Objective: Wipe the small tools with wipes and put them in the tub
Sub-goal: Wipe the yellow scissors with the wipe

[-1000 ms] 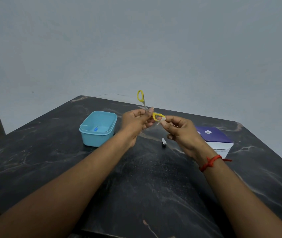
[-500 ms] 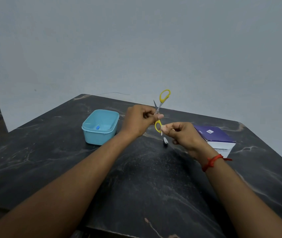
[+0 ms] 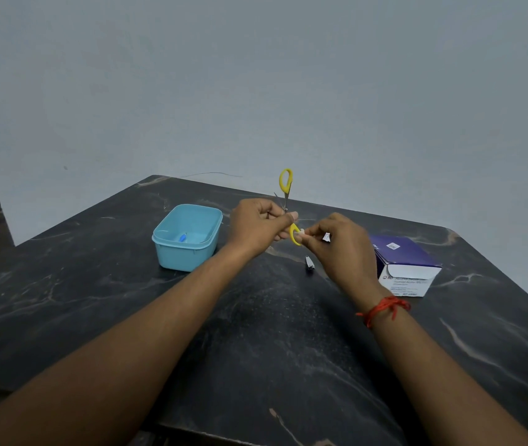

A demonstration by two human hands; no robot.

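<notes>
Yellow-handled scissors [image 3: 286, 190] stand splayed open between your two hands, held above the dark, marble-veined tabletop [image 3: 256, 333] toward its far side. Your left hand [image 3: 256, 226] has its fingers curled round the scissors near the pivot. One yellow loop points up against the grey wall, and the other hangs low in the gap between the hands. A thin blade tip pokes out above the left knuckles.

Your right hand [image 3: 343, 249] pinches a small white wipe [image 3: 301, 232] against the lower loop, with thumb and fingertips closed on it. A further scrap of white shows among the curled fingers of the same hand; you cannot tell whether it belongs to the same wipe. A red thread [image 3: 383, 309] is knotted round your right wrist.

On the tabletop to the left of your left hand sits the light blue tub [image 3: 185, 257], near the hand but apart from it, its top open. One small blue item [image 3: 183, 237] lies on the tub's floor, too small to identify.

A metal nail clipper [image 3: 309, 263] lies flat on the tabletop below the hands, nearer the right one, and neither hand touches it. To the right, just beyond your right wrist, stands a purple and white box [image 3: 407, 265]. It rests on the tabletop, and the print on its front is too small to read. Both your forearms reach in from the lower edge of the view and converge on the scissors.
</notes>
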